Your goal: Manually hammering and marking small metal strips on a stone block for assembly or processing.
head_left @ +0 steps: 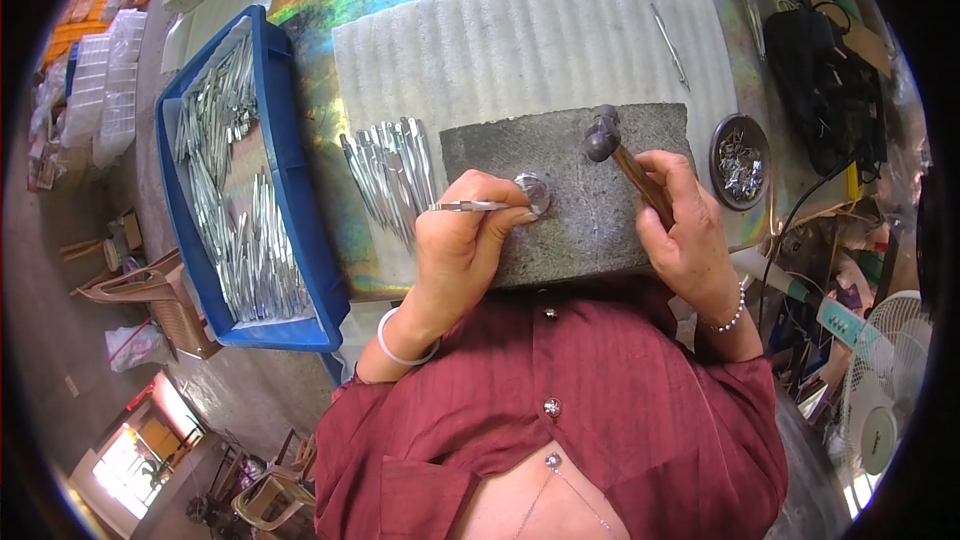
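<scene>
My left hand (462, 230) pinches a slim silver metal piece (470, 206) that looks like a small tool or handle. Its tip end lies by a small round metal disc (533, 192) on a dark stone block (590, 225). My fingertips hide whether the two touch. In my right hand (685, 225) is a ball-peen hammer by its wooden handle (642, 180). The hammer's dark head (603, 133) is over the right part of the block, apart from the disc. Just left of the block lies a pile of similar slim silver pieces (392, 172).
On the left, a blue tray (325, 285) holds many silver pieces. A round dark dish (718, 180) of small shiny parts stands right of the block. One thin metal piece (668, 43) lies on the white foam sheet (520, 50). Farther right are a black bag (805, 80) and a fan (885, 390).
</scene>
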The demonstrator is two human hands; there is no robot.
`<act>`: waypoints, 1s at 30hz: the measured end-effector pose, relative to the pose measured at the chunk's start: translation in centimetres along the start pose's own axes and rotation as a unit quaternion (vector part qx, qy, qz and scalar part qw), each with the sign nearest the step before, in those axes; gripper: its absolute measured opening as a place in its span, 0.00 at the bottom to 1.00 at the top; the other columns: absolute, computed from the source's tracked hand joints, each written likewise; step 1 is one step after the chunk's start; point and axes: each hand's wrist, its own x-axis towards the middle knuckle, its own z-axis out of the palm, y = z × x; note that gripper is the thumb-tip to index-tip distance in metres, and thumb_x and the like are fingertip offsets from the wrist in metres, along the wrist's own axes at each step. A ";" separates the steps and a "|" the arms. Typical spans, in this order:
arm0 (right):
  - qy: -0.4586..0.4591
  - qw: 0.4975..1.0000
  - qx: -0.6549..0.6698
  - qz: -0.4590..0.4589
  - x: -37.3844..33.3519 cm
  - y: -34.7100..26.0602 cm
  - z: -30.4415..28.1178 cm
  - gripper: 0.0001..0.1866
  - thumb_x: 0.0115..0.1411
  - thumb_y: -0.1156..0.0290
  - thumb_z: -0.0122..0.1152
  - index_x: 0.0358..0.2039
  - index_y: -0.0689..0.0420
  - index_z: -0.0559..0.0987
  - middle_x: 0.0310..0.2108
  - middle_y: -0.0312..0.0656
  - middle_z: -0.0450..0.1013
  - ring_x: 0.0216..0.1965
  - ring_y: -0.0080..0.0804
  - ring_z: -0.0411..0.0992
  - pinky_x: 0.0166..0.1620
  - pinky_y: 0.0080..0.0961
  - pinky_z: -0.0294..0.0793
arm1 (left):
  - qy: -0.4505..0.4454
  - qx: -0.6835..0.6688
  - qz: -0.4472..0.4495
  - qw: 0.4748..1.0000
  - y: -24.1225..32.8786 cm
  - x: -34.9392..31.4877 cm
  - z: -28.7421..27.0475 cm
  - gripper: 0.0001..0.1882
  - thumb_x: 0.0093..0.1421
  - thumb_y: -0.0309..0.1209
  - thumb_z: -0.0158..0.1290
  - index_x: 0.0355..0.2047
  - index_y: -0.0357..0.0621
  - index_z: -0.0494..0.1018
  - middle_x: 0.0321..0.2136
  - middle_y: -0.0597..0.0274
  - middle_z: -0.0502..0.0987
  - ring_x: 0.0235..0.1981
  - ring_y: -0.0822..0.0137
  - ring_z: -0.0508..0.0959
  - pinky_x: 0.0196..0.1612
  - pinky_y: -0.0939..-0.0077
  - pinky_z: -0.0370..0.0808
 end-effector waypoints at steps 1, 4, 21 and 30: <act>0.001 1.000 0.001 0.002 0.0 0.0 0.0 0.19 0.51 0.83 0.50 0.46 0.61 0.67 0.36 0.50 0.71 0.35 0.44 0.73 0.38 0.31 0.72 | -0.001 0.005 -0.003 1.000 0.1 0.0 0.0 0.06 0.51 0.16 0.56 0.29 0.36 0.73 0.25 0.57 0.74 0.25 0.64 0.73 0.30 0.76 0.70; -0.010 0.997 0.072 0.041 -0.2 -0.5 -0.2 0.19 0.52 0.83 0.51 0.46 0.60 0.67 0.32 0.48 0.72 0.31 0.38 0.74 0.36 0.28 0.72 | -0.009 0.028 0.011 1.000 0.3 0.4 -0.1 0.06 0.51 0.16 0.56 0.29 0.37 0.73 0.24 0.57 0.74 0.25 0.63 0.74 0.29 0.76 0.70; -0.137 0.932 0.157 -0.296 4.1 -6.8 0.5 0.13 0.46 0.79 0.64 0.33 0.61 0.75 0.25 0.43 0.72 0.23 0.37 0.72 0.27 0.26 0.72 | -0.066 0.230 0.113 0.964 2.2 0.0 -0.1 0.16 0.45 0.26 0.57 0.38 0.44 0.73 0.28 0.59 0.77 0.27 0.59 0.78 0.25 0.70 0.76; -0.159 0.962 0.081 -0.208 0.5 -8.2 -3.5 0.23 0.51 0.79 0.64 0.47 0.63 0.68 0.29 0.47 0.73 0.26 0.40 0.74 0.28 0.28 0.74 | -0.029 0.255 0.163 0.953 0.4 -0.6 0.2 0.08 0.47 0.25 0.50 0.30 0.43 0.67 0.26 0.61 0.69 0.21 0.62 0.76 0.21 0.72 0.72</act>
